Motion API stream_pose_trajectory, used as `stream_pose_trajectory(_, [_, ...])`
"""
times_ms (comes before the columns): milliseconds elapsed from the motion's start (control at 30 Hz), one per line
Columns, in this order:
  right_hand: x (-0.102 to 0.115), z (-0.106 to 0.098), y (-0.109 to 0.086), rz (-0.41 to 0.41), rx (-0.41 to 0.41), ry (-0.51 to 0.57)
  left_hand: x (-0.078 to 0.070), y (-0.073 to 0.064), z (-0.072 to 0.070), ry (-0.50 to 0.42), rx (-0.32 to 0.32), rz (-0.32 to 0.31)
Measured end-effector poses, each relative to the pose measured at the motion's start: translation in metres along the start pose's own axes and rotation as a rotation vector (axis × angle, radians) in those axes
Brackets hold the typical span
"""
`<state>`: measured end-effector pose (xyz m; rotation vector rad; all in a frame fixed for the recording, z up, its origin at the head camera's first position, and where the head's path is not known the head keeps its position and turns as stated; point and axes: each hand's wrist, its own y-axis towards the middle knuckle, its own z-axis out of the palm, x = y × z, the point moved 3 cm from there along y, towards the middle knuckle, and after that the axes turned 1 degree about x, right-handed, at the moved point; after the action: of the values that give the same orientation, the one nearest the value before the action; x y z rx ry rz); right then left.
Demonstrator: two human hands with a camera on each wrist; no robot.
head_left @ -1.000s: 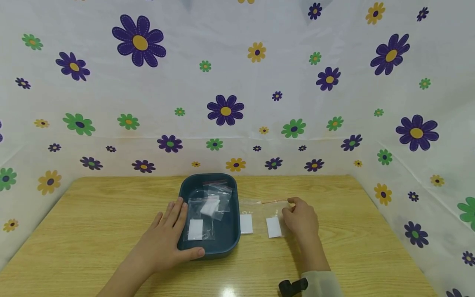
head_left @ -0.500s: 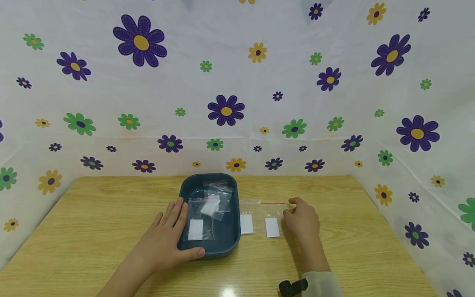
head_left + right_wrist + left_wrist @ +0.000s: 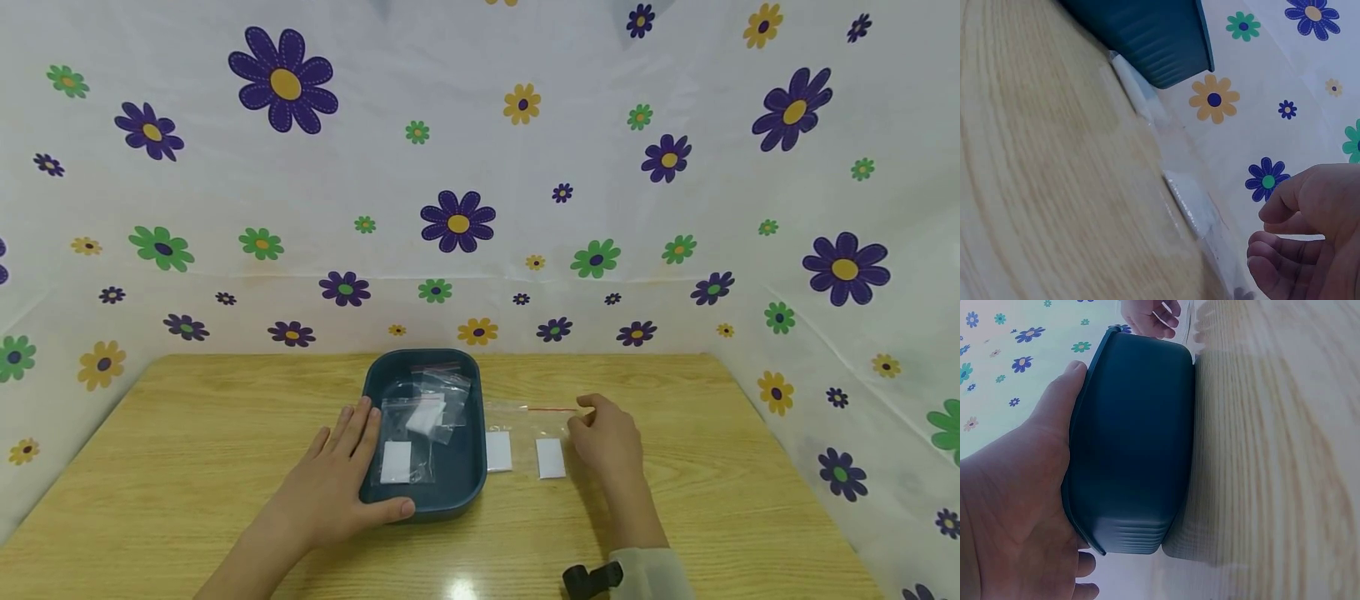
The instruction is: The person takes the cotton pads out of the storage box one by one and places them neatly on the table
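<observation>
Straightened since a second ago, the rightmost bag lies right of the tray. Nearest, the left hand rests straight-fingered on the tray's rim; farther, the right hand, fingers loosely curled, is beside that bag.

On a light wood-grain worktop, a dark teal, rounded rectangular tub stands between the hands, the left hand at its left rim, the right hand well apart to its right. Clear, flat plastic bags with white rectangular inserts lie in the tub; two more, the inner bag just beside it and the outer bag near the right hand, lie between. Behind hangs a white flower-printed sheet.
</observation>
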<state>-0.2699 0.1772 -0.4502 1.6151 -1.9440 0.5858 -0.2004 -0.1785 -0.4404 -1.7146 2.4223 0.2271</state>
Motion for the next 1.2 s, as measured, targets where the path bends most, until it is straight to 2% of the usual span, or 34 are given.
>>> stream_pose_trajectory(200, [0.008,-0.001,0.000,-0.011,0.035,0.138,0.000,0.000,-0.001,-0.003,0.002,-0.003])
stream_pose_trajectory(467, [0.022,0.004,-0.001,-0.029,0.178,0.529,0.000,0.001,-0.003,0.008,0.006,-0.008])
stream_pose_trajectory(633, [0.041,0.008,-0.008,-0.063,0.267,0.708,-0.002,0.003,-0.003,0.021,0.003,-0.006])
stream_pose_trajectory(800, [0.071,0.016,-0.016,-0.118,0.342,0.782,-0.002,0.005,-0.004,0.040,-0.011,0.005])
stream_pose_trajectory(967, [0.097,0.026,-0.022,-0.142,0.375,0.861,0.001,0.004,-0.002,0.042,-0.003,0.008])
stream_pose_trajectory(1067, [0.106,0.032,-0.027,-0.144,0.383,0.901,0.001,0.003,-0.001,0.038,-0.001,0.009])
stream_pose_trajectory(1200, [0.113,0.044,-0.033,-0.165,0.419,0.890,0.000,0.001,-0.001,0.033,0.001,0.011])
